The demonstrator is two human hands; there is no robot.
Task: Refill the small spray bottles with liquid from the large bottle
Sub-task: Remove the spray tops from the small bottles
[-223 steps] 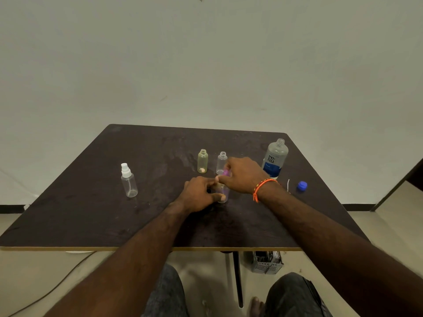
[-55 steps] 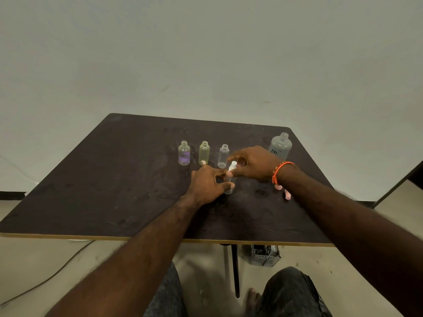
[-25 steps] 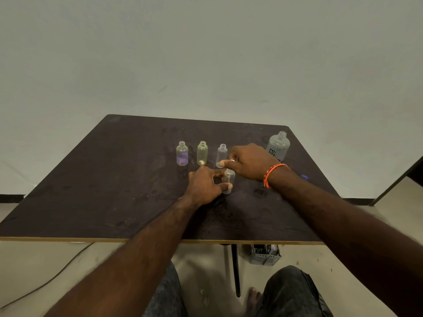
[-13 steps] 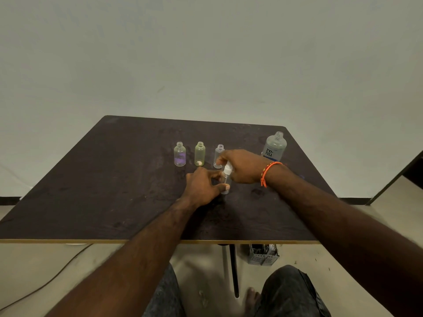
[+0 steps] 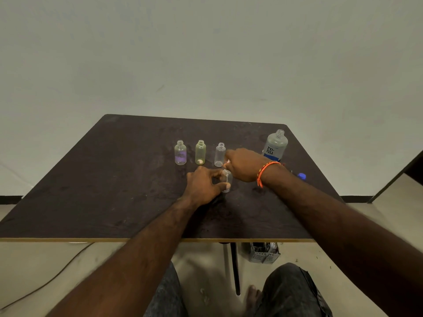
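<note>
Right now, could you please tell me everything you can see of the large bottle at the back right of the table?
The large bottle stands upright near the table's far right corner. It looks like translucent plastic, with a threaded open neck, no cap, and a white-and-blue label reading "re-nu". The right hand hides its base from view; whether they touch cannot be told.

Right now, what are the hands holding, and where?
The left hand pinches the small clear bottle round its body. The right hand is curled above its neck; what its fingers hold cannot be told.
</note>
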